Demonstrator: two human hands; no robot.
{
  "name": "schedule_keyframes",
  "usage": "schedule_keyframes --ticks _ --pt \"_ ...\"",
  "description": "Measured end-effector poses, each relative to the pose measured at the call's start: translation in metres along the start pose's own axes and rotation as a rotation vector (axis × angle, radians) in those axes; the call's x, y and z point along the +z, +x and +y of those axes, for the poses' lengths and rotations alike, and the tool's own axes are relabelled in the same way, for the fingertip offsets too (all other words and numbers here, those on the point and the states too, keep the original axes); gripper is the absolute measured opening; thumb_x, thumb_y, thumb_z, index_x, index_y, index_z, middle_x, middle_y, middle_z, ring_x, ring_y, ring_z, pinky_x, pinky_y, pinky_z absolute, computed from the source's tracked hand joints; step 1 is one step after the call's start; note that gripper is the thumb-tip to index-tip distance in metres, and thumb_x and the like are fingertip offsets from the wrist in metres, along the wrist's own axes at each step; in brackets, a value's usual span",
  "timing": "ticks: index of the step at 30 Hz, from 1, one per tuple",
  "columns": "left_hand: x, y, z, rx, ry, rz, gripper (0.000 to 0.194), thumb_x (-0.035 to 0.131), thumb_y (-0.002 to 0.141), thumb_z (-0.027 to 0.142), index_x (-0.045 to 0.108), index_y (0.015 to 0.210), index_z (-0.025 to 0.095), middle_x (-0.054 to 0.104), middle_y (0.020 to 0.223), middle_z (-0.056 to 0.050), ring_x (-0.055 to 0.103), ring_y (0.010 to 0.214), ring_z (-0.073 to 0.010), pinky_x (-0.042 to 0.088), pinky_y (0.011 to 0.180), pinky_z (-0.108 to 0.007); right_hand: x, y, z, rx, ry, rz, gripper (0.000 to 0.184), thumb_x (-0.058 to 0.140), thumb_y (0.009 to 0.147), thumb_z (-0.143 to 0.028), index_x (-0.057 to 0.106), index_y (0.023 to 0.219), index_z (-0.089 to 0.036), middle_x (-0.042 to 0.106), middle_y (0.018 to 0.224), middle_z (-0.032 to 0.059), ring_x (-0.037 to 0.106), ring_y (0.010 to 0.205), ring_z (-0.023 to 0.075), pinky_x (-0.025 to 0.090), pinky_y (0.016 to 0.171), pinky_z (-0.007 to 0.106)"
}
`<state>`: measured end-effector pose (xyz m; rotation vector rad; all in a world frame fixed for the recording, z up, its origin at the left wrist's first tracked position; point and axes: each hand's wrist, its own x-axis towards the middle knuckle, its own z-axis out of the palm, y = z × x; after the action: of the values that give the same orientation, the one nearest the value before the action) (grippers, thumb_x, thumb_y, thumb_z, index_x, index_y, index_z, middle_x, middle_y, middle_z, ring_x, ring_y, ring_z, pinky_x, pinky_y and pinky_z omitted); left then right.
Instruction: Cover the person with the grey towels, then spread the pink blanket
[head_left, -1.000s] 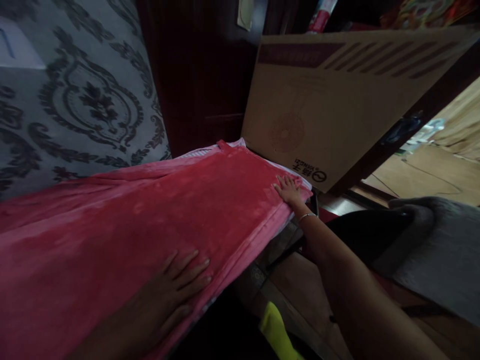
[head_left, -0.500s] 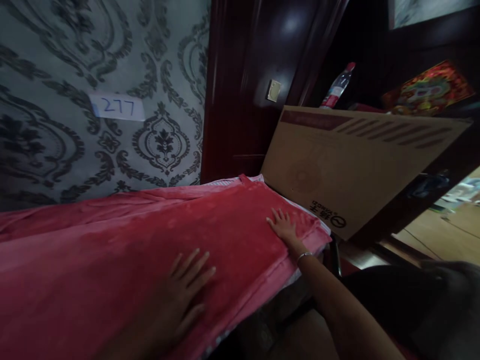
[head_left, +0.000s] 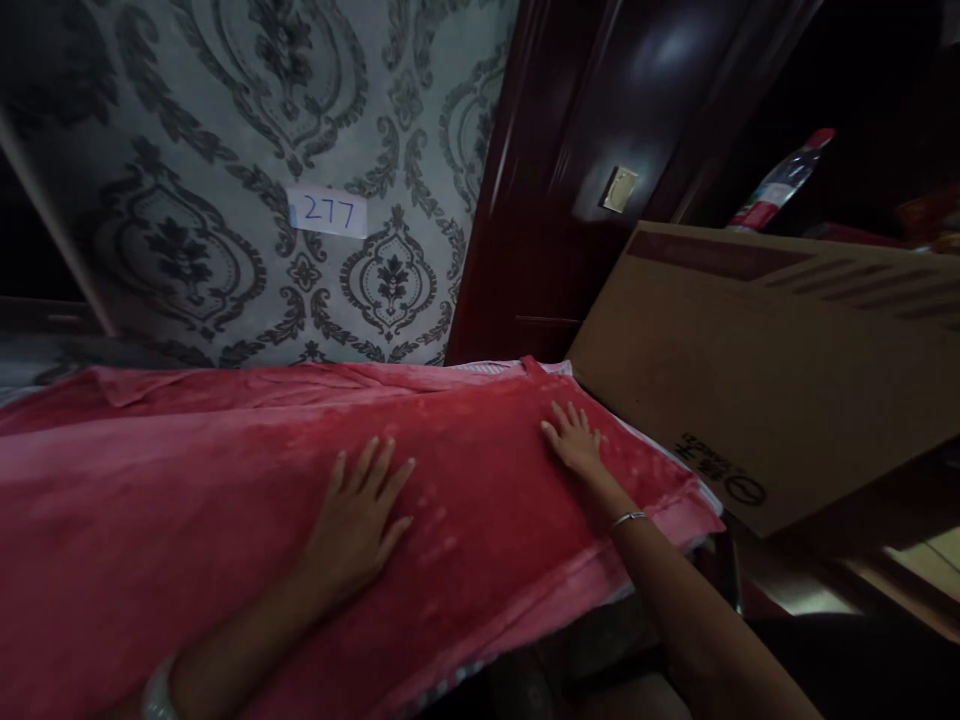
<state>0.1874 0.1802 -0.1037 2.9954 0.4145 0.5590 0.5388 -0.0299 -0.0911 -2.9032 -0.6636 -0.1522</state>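
Note:
A red and pink plush garment (head_left: pixel 480 520) lies spread flat across a raised surface, its left part folded and wrinkled near the wall. My left hand (head_left: pixel 360 515) rests on its middle, palm down with the fingers spread. Further right, my right hand (head_left: pixel 576 440) lies flat on the garment close to its right end, fingers apart, a thin bracelet (head_left: pixel 628 518) on the wrist. Neither hand grips the cloth. Under the garment, a striped and patterned fabric (head_left: pixel 480 368) shows at the far and near edges.
A large cardboard box (head_left: pixel 750 350) leans at the right end of the surface. Behind it stands a plastic bottle (head_left: pixel 784 185) with a red cap. Patterned wallpaper (head_left: pixel 202 250) carries a paper label (head_left: pixel 328 212) reading 277. A dark red wooden door frame (head_left: pixel 540 200) rises beside it.
The view has turned left. My left hand has moved forward over the garment, away from me. My right hand has slid slightly further from the near edge. Both stay flat.

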Motion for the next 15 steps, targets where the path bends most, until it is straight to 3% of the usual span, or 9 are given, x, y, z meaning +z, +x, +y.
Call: schedule_keyframes --ticks 2,5,15 --pt "0.001 0.001 -0.005 -0.119 0.037 -0.105 0.061 0.057 0.092 0.046 0.052 0.149 0.026 0.036 0.163 -0.016 0.027 0.152 -0.0442 0.02 0.119 -0.072 0.009 0.002 -0.013 -0.065 -0.022 -0.018 0.065 0.024 0.103 -0.057 0.023 0.163 -0.033 0.014 0.171 0.0035 0.009 0.157 0.03 0.022 0.121 0.061" --pt "0.003 -0.002 -0.007 -0.167 0.025 -0.231 0.064 0.053 0.094 0.052 0.047 0.152 0.028 0.033 0.165 -0.014 0.025 0.152 -0.0449 0.021 0.118 -0.072 0.028 0.0 -0.016 -0.069 -0.069 -0.063 0.062 0.023 0.104 -0.054 0.027 0.162 -0.033 0.019 0.17 0.0007 0.011 0.157 0.0281 0.019 0.122 0.059" --pt "0.002 -0.007 0.002 -0.16 -0.082 -0.258 0.071 0.054 0.093 0.056 0.042 0.155 0.027 0.026 0.167 -0.016 0.015 0.154 -0.0464 0.011 0.12 -0.073 0.057 0.003 0.01 -0.084 -0.089 -0.01 0.065 0.019 0.101 -0.053 0.031 0.161 -0.031 0.025 0.168 0.0034 0.02 0.155 0.0294 0.024 0.119 0.061"
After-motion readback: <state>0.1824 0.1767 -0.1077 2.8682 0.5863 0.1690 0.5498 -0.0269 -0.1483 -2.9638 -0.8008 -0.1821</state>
